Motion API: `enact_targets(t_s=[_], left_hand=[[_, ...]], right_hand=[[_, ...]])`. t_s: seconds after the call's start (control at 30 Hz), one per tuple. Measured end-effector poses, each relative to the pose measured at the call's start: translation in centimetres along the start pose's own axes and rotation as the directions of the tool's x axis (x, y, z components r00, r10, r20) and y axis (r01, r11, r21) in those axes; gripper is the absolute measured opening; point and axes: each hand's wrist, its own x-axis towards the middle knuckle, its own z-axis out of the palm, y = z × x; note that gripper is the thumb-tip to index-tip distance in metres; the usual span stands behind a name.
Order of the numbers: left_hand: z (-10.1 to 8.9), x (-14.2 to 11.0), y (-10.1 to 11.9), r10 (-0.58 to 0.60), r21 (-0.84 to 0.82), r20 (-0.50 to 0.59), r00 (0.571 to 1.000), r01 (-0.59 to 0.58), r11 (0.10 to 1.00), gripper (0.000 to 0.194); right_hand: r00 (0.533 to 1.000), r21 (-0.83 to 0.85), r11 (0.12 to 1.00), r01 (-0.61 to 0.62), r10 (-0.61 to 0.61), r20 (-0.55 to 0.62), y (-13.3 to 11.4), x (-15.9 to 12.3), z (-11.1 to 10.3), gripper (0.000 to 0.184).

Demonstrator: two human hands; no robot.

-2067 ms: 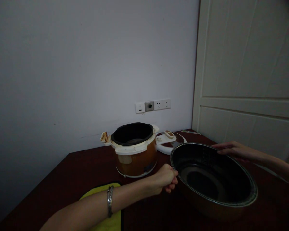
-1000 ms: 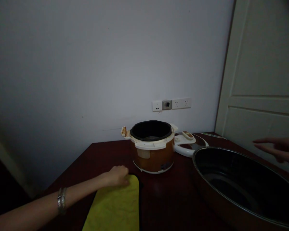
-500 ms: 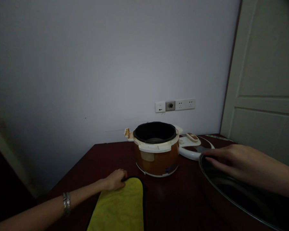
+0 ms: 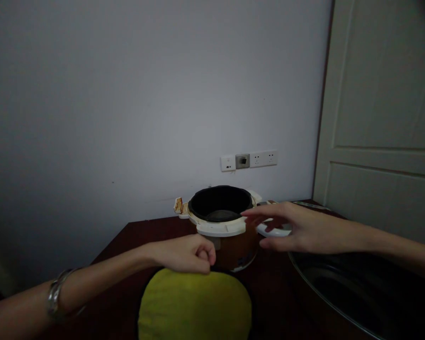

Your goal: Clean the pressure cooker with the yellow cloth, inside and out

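My left hand [image 4: 186, 252] is closed in a fist on the top edge of a yellow cloth [image 4: 194, 307] with a dark border. The cloth hangs toward me in front of an orange-brown electric cooker [image 4: 233, 248] with a white rim. That cooker stands uncovered, showing its black inner pot [image 4: 216, 200]. My right hand [image 4: 286, 226] is empty, thumb and fingers apart, its fingertips close to the cooker's right side; whether they touch it I cannot tell. Below that hand, at lower right, sits a large dark pan [image 4: 343, 288] with a thin shiny rim.
Behind my right hand a white-edged lid [image 4: 278, 232] lies partly hidden on the dark red table [image 4: 141, 231]. The wall with a row of sockets [image 4: 250, 159] rises behind. A pale door panel [image 4: 382, 156] stands at right.
My right hand has let go of the pan's rim and moved left toward the cooker. My left hand has shifted right with the cloth, now spread wider. The view has turned slightly right.
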Motion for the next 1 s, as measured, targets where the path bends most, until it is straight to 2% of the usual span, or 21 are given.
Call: enact_targets(t_s=[0.1, 0.17, 0.27, 0.37, 0.47, 0.57, 0.67, 0.73, 0.8, 0.83, 0.87, 0.9, 0.97, 1.0], left_hand=[[-1.8, 0.0, 3.7, 0.074, -0.061, -0.091, 0.993, -0.079, 0.995, 0.012], [-2.9, 0.3, 5.4, 0.126, -0.127, -0.172, 0.977, -0.149, 0.981, 0.011], [-4.3, 0.8, 6.9, 0.172, -0.192, -0.297, 0.939, -0.236, 0.953, 0.013], [-6.0, 1.4, 7.8, 0.216, -0.196, -0.394, 0.893, -0.311, 0.930, 0.014], [-8.1, 1.7, 8.4, 0.245, -0.204, -0.494, 0.834, -0.385, 0.900, 0.015], [-10.2, 1.8, 8.6, 0.261, -0.161, -0.621, 0.739, -0.446, 0.880, 0.016], [-12.4, 1.9, 8.0, 0.272, -0.068, -0.706, 0.653, -0.445, 0.893, 0.019], [-13.8, 2.2, 7.2, 0.291, 0.020, -0.736, 0.612, -0.409, 0.912, 0.024], [-15.1, 2.4, 6.4, 0.340, 0.147, -0.743, 0.577, -0.355, 0.923, 0.028], [-15.5, 2.5, 6.0, 0.375, 0.222, -0.754, 0.539, -0.329, 0.918, 0.029], [-15.7, 2.6, 5.7, 0.413, 0.297, -0.777, 0.475, -0.302, 0.906, 0.029], [-15.7, 2.6, 5.5, 0.448, 0.363, -0.809, 0.380, -0.276, 0.890, 0.028], [-14.8, 2.6, 5.4, 0.488, 0.447, -0.862, 0.138, -0.248, 0.860, 0.030], [-14.1, 2.6, 5.3, 0.490, 0.464, -0.871, 0.045, -0.256, 0.848, 0.033]], right_hand=[[0.993, 0.172, 0.985, 0.006, -0.026, 0.117, -1.6, 0.9, -0.2, 0.075], [0.989, 0.218, 0.976, 0.003, -0.035, 0.142, -1.9, 1.5, -0.4, 0.076], [0.994, 0.226, 0.974, -0.002, -0.023, 0.111, -1.3, 2.4, -1.0, 0.070], [0.997, 0.328, 0.945, 0.016, -0.040, 0.068, -0.4, 3.1, -1.8, 0.066], [0.998, 0.431, 0.900, 0.066, -0.060, -0.026, 0.1, 3.5, -2.7, 0.073], [0.980, 0.382, 0.915, 0.129, -0.059, -0.189, 0.1, 3.9, -3.6, 0.085], [0.932, 0.248, 0.943, 0.222, -0.130, -0.338, -0.2, 4.8, -4.8, 0.091], [0.896, 0.146, 0.942, 0.302, -0.229, -0.380, -0.8, 5.9, -6.1, 0.084], [0.872, 0.058, 0.931, 0.360, -0.314, -0.376, -1.6, 7.6, -7.6, 0.068], [0.865, 0.020, 0.927, 0.374, -0.341, -0.369, -2.1, 8.5, -8.3, 0.060], [0.860, -0.017, 0.927, 0.376, -0.355, -0.366, -2.6, 9.5, -9.0, 0.052], [0.857, -0.051, 0.928, 0.370, -0.362, -0.366, -3.1, 10.5, -9.7, 0.047], [0.851, -0.103, 0.929, 0.354, -0.366, -0.376, -3.9, 12.4, -10.8, 0.043], [0.847, -0.116, 0.929, 0.352, -0.369, -0.382, -4.1, 13.2, -11.2, 0.043]])
